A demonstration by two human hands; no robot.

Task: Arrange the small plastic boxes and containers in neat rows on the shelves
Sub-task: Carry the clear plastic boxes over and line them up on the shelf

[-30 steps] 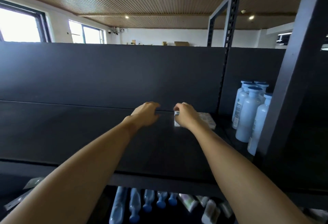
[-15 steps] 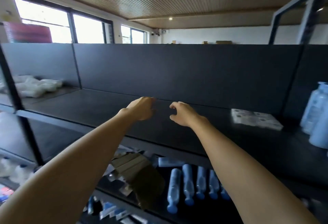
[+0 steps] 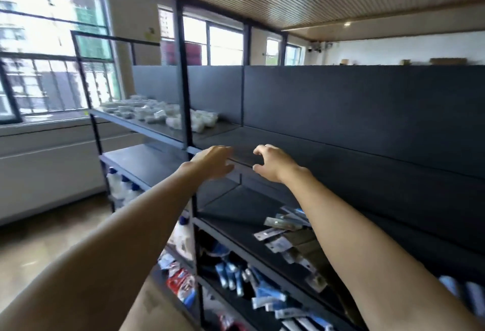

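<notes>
Both hands empty, left hand (image 3: pixel 214 161) & right hand (image 3: pixel 273 162) loose-fingered; clear plastic containers (image 3: pixel 157 115) look light, prob slippery—pinch their sides.

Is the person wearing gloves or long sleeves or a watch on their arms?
No. The left hand and the right hand are bare, with no gloves, rings or watch to be seen. Both forearms are uncovered as far as the picture shows; no sleeve appears.
</notes>
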